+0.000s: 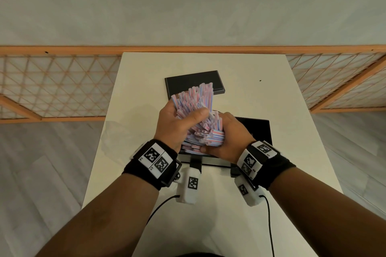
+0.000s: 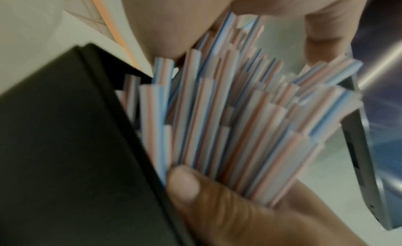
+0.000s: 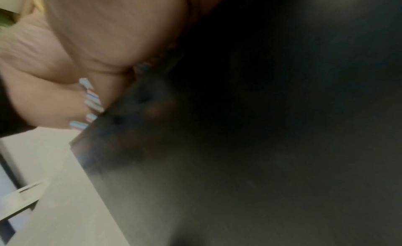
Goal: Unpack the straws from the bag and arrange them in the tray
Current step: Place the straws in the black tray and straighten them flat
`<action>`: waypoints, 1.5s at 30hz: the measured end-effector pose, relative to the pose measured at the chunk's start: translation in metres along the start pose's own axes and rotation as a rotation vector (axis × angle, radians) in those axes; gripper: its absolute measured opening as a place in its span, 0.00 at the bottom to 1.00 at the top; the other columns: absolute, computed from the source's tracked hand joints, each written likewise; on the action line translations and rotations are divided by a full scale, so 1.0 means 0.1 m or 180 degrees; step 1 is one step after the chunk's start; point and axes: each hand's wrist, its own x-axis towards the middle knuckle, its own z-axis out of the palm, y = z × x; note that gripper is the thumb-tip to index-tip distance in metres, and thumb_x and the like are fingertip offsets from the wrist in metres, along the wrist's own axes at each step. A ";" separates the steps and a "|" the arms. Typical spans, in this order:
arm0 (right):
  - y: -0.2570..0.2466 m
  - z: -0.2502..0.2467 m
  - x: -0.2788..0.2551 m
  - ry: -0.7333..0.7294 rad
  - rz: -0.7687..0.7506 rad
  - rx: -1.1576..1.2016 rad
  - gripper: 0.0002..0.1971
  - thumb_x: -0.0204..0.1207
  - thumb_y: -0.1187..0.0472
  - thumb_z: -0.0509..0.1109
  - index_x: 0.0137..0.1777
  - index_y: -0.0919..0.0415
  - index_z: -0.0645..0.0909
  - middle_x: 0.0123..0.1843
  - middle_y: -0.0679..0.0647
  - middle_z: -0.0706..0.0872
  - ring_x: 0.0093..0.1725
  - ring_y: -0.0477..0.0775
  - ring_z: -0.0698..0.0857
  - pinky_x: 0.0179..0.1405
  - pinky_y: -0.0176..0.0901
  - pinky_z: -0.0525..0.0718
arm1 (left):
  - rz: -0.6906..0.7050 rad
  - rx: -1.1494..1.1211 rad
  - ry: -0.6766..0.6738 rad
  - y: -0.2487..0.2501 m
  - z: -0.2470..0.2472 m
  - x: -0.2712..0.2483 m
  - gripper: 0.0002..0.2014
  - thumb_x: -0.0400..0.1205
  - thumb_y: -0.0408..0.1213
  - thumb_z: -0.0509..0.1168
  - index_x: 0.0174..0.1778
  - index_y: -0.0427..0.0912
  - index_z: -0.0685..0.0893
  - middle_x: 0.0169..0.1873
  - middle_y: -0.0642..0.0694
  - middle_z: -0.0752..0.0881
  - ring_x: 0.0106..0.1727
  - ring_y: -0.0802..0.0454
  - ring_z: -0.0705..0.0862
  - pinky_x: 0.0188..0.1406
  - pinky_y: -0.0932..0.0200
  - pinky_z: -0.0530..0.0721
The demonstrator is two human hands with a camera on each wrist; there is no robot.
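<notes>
A thick bundle of red, white and blue striped straws (image 1: 196, 108) stands fanned out above the near black tray (image 1: 259, 129) in the head view. My left hand (image 1: 177, 123) grips the bundle from the left, thumb across its front. My right hand (image 1: 227, 137) holds the lower ends from the right, fingers curled under them. In the left wrist view the straws (image 2: 228, 120) fill the middle, with my thumb (image 2: 189, 186) pressed at their base beside the tray's black wall (image 2: 65, 146). The right wrist view is mostly dark, with a few straw ends (image 3: 91, 101) showing. No bag is visible.
A second flat black tray or lid (image 1: 183, 81) lies farther back on the white table (image 1: 271, 94). A wooden lattice screen (image 1: 52, 85) runs behind the table. Cables (image 1: 269, 225) trail from the wrist cameras over the table's near part.
</notes>
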 end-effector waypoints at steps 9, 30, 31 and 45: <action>-0.21 -0.30 -0.14 0.0272 -0.0203 0.0060 0.41 0.55 0.40 0.87 0.67 0.52 0.76 0.55 0.49 0.77 0.53 0.49 0.76 0.56 0.44 0.78 | -0.0162 -0.0428 0.0774 0.04 0.01 0.07 0.24 0.66 0.39 0.80 0.53 0.32 0.84 0.48 0.28 0.88 0.53 0.25 0.90 0.55 0.25 0.87; 0.13 -0.15 -0.61 -0.0320 0.0071 -0.0816 0.33 0.61 0.17 0.48 0.41 0.45 0.73 0.42 0.43 0.82 0.49 0.53 0.83 0.51 0.48 0.83 | -0.0597 0.0224 0.1309 -0.24 -0.01 -0.11 0.51 0.57 0.85 0.67 0.64 0.47 0.82 0.57 0.43 0.90 0.60 0.43 0.89 0.66 0.34 0.85; 0.12 -0.14 -0.60 -0.0428 0.0168 -0.0854 0.35 0.60 0.16 0.46 0.44 0.45 0.74 0.46 0.45 0.85 0.52 0.53 0.84 0.54 0.49 0.83 | -0.0640 0.0249 0.1300 -0.28 -0.02 -0.10 0.53 0.56 0.86 0.67 0.65 0.46 0.83 0.57 0.43 0.91 0.59 0.43 0.90 0.65 0.34 0.85; -0.07 -0.22 -0.47 -0.1282 0.0256 -0.0462 0.34 0.67 0.19 0.56 0.63 0.39 0.78 0.41 0.40 0.81 0.47 0.50 0.84 0.55 0.44 0.83 | -0.0647 0.0508 0.1481 -0.21 0.07 -0.11 0.58 0.54 0.88 0.60 0.70 0.46 0.72 0.58 0.47 0.84 0.62 0.43 0.84 0.70 0.37 0.81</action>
